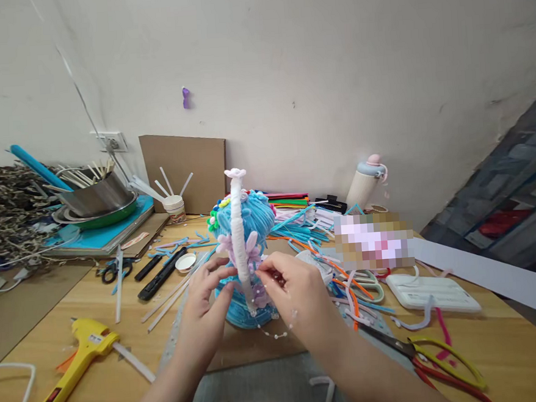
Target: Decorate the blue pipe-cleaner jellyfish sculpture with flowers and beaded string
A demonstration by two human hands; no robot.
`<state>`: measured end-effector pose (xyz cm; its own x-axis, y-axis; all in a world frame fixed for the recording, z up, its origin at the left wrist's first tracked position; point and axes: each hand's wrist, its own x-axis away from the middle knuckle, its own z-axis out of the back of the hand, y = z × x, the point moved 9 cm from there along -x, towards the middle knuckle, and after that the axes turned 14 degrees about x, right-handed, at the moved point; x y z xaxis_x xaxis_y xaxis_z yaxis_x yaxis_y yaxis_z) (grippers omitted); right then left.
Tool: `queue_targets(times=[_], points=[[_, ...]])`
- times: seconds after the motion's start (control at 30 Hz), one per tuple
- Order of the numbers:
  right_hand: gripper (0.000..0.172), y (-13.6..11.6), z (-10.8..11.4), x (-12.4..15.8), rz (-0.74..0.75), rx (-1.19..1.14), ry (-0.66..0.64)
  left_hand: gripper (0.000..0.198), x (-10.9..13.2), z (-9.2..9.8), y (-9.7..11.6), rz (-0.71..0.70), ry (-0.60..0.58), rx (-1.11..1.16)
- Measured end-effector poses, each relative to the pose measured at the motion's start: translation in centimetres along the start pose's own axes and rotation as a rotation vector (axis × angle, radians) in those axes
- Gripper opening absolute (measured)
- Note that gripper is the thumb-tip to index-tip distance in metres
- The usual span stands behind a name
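A blue fuzzy basket-like craft (246,316) stands upright at the centre, with a tall white wrapped handle (237,227) and pink-lilac flowers (252,248) on it. My left hand (206,309) is at its left side, fingers apart and fingertips near the handle, holding nothing visible. On the right, my right hand (297,291) pinches a thin string of small clear and white beads (275,335) between thumb and forefinger. The string hangs in a loop below the flowers, in front of the craft's base.
A yellow glue gun (80,361) lies at the left, near black scissors (117,271) and a black cutter (163,274). Open scissors (416,350) and a white box (433,292) are at the right. Behind stand a paper cup (174,209) and a bottle (364,182).
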<state>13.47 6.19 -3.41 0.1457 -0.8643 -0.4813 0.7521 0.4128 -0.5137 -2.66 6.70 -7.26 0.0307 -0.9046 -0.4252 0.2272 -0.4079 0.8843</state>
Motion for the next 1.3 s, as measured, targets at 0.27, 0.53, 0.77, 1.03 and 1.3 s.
queue_targets(times=[0.27,0.53,0.77,1.03,1.3], points=[[0.010,2.6,-2.2,-0.2,-0.175,-0.247,-0.102,0.019,-2.2,0.2,0.0,-0.059,-0.057,-0.030],[0.007,1.5,-1.6,-0.3,-0.167,-0.238,-0.083,0.017,-3.4,-0.9,0.6,-0.071,-0.241,-0.034],[0.004,0.9,-0.9,-0.3,-0.109,-0.180,0.002,0.021,-3.6,-1.8,0.2,-0.040,-0.366,-0.030],[0.008,-0.4,-0.6,0.1,-0.019,-0.153,-0.002,0.009,-3.8,-0.4,0.6,-0.052,-0.223,0.086],[0.013,-1.1,0.6,0.6,0.013,-0.031,0.037,0.008,-3.1,2.0,-1.2,0.095,-0.015,0.165]])
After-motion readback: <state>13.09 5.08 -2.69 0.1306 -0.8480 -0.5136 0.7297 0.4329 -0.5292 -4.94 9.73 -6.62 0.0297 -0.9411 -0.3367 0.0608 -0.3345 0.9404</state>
